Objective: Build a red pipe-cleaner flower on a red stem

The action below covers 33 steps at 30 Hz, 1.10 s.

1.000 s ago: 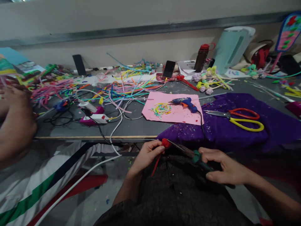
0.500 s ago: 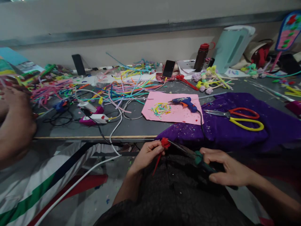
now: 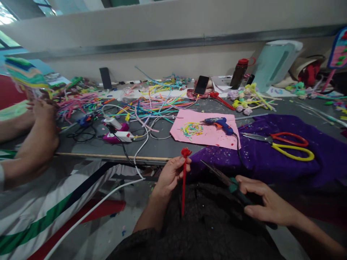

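Between the thumb and fingers of my left hand (image 3: 171,173) is a red pipe-cleaner flower (image 3: 186,153), its bloom up and its long stem hanging down over my dark apron (image 3: 206,224). My right hand (image 3: 267,200) is wrapped round the dark green handles of a pair of long-nose pliers (image 3: 234,186). The plier tips point up and left, a short way right of the flower and apart from it. Beyond them on the table lie a blue glue gun (image 3: 221,124) and a heap of short pastel pieces (image 3: 192,130), both on a pink sheet (image 3: 227,142).
Scissors (image 3: 276,141) with red and yellow handles lie on purple cloth (image 3: 322,162). Pipe cleaners (image 3: 162,103), a power strip (image 3: 119,136) and a phone (image 3: 202,85) are farther back. A white cable (image 3: 108,189) hangs over the table edge. At left, another person's arm (image 3: 35,144) reaches in.
The flower has been turned so its stem hangs straight down. The pliers' tips, close beside the bloom before, are now farther from it. The view has tilted up slightly.
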Each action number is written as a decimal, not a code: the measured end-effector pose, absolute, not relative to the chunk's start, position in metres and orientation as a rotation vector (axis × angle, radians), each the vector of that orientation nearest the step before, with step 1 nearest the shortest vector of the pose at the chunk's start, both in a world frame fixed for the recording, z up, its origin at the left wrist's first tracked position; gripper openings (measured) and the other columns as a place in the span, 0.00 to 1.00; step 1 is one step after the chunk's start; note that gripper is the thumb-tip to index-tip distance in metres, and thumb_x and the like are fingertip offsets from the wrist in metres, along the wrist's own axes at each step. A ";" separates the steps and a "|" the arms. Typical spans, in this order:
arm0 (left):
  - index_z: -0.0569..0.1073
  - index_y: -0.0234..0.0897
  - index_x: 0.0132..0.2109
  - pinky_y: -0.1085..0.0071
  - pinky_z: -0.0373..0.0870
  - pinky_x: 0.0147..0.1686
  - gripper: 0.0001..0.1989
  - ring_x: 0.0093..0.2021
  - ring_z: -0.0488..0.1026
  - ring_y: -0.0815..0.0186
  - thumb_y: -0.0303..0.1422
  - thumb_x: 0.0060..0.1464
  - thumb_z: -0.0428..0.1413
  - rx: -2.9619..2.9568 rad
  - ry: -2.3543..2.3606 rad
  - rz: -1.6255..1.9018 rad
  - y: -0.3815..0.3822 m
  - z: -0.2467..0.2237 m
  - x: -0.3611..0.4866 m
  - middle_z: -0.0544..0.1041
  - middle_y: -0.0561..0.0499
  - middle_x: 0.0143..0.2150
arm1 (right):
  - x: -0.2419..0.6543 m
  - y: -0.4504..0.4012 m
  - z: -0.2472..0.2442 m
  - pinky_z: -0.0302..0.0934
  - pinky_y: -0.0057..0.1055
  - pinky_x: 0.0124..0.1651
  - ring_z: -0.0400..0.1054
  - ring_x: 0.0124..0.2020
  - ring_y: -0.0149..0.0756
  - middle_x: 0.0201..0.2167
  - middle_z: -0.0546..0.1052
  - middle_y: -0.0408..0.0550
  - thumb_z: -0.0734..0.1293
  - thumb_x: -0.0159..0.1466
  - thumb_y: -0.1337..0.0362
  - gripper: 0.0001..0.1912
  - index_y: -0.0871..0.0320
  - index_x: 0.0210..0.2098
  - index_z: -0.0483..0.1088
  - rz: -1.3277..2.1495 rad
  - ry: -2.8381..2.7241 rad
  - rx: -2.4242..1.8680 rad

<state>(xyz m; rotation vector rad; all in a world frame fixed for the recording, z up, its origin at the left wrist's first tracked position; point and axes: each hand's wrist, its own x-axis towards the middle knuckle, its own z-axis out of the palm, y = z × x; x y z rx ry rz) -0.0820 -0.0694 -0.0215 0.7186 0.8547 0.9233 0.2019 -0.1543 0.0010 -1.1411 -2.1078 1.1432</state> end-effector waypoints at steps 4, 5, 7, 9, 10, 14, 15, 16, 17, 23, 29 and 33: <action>0.73 0.29 0.32 0.81 0.47 0.11 0.13 0.13 0.57 0.80 0.37 0.44 0.59 0.708 0.838 0.909 -0.069 -0.022 -0.080 0.71 0.52 0.20 | 0.196 -0.154 0.002 0.60 0.33 0.35 0.65 0.35 0.41 0.31 0.69 0.47 0.66 0.53 0.61 0.07 0.56 0.26 0.64 1.094 -2.097 -1.142; 0.74 0.29 0.32 0.81 0.47 0.11 0.13 0.13 0.57 0.80 0.37 0.44 0.59 0.705 0.835 0.906 -0.069 -0.022 -0.079 0.71 0.52 0.20 | 0.195 -0.154 0.003 0.60 0.33 0.35 0.65 0.35 0.41 0.32 0.68 0.47 0.66 0.53 0.61 0.07 0.56 0.26 0.63 1.084 -2.098 -1.143; 0.74 0.29 0.32 0.81 0.46 0.11 0.13 0.13 0.57 0.80 0.37 0.44 0.59 0.706 0.832 0.903 -0.069 -0.022 -0.078 0.71 0.53 0.20 | 0.193 -0.154 0.002 0.60 0.33 0.35 0.64 0.35 0.40 0.32 0.68 0.47 0.66 0.53 0.61 0.07 0.56 0.26 0.63 1.076 -2.106 -1.142; 0.74 0.30 0.32 0.81 0.46 0.12 0.12 0.13 0.57 0.80 0.37 0.44 0.59 0.716 0.833 0.910 -0.070 -0.021 -0.077 0.71 0.52 0.20 | 0.192 -0.155 0.001 0.59 0.32 0.35 0.64 0.34 0.40 0.31 0.67 0.46 0.66 0.53 0.62 0.07 0.56 0.26 0.62 1.077 -2.111 -1.140; 0.74 0.30 0.32 0.81 0.47 0.12 0.12 0.13 0.57 0.80 0.36 0.44 0.60 0.723 0.838 0.918 -0.070 -0.021 -0.076 0.71 0.52 0.20 | 0.191 -0.155 0.001 0.59 0.32 0.35 0.64 0.34 0.39 0.30 0.67 0.46 0.66 0.53 0.63 0.07 0.56 0.26 0.62 1.077 -2.110 -1.139; 0.73 0.29 0.30 0.81 0.47 0.12 0.13 0.14 0.57 0.80 0.37 0.42 0.61 0.752 0.878 0.932 -0.071 -0.019 -0.075 0.71 0.51 0.20 | 0.190 -0.154 -0.002 0.60 0.32 0.34 0.64 0.35 0.40 0.30 0.68 0.46 0.66 0.53 0.63 0.07 0.56 0.26 0.62 1.052 -2.096 -1.142; 0.73 0.29 0.30 0.80 0.46 0.12 0.13 0.14 0.57 0.80 0.37 0.42 0.61 0.761 0.885 0.926 -0.071 -0.019 -0.075 0.71 0.51 0.20 | 0.190 -0.152 -0.003 0.60 0.31 0.34 0.64 0.35 0.40 0.31 0.68 0.46 0.67 0.53 0.62 0.08 0.56 0.25 0.62 1.043 -2.094 -1.149; 0.73 0.30 0.30 0.80 0.46 0.12 0.13 0.14 0.57 0.80 0.38 0.42 0.61 0.771 0.890 0.919 -0.072 -0.018 -0.075 0.71 0.51 0.20 | 0.189 -0.151 -0.003 0.59 0.31 0.34 0.64 0.36 0.40 0.31 0.68 0.46 0.67 0.54 0.62 0.08 0.56 0.25 0.62 1.033 -2.091 -1.162; 0.73 0.30 0.30 0.80 0.46 0.12 0.13 0.14 0.56 0.80 0.38 0.41 0.61 0.780 0.894 0.911 -0.072 -0.018 -0.075 0.71 0.52 0.20 | 0.188 -0.150 -0.003 0.59 0.31 0.35 0.64 0.36 0.39 0.31 0.67 0.46 0.67 0.54 0.62 0.08 0.57 0.25 0.62 1.025 -2.088 -1.174; 0.74 0.30 0.30 0.80 0.44 0.13 0.14 0.13 0.56 0.80 0.39 0.40 0.61 0.830 0.911 0.886 -0.072 -0.019 -0.073 0.71 0.52 0.19 | 0.181 -0.144 -0.002 0.58 0.30 0.35 0.61 0.34 0.37 0.29 0.65 0.44 0.66 0.55 0.62 0.09 0.57 0.25 0.60 1.035 -2.080 -1.158; 0.75 0.29 0.30 0.80 0.43 0.13 0.14 0.13 0.56 0.80 0.38 0.41 0.61 0.875 0.873 0.863 -0.073 -0.021 -0.072 0.71 0.52 0.19 | 0.179 -0.147 0.002 0.56 0.31 0.34 0.59 0.31 0.34 0.29 0.62 0.43 0.65 0.54 0.65 0.08 0.58 0.25 0.59 1.112 -2.056 -1.112; 0.75 0.29 0.30 0.80 0.43 0.13 0.13 0.13 0.56 0.80 0.37 0.43 0.61 0.888 0.856 0.862 -0.074 -0.022 -0.072 0.72 0.52 0.19 | 0.180 -0.147 0.002 0.56 0.31 0.34 0.59 0.32 0.34 0.28 0.62 0.43 0.65 0.54 0.65 0.08 0.57 0.25 0.59 1.107 -2.052 -1.112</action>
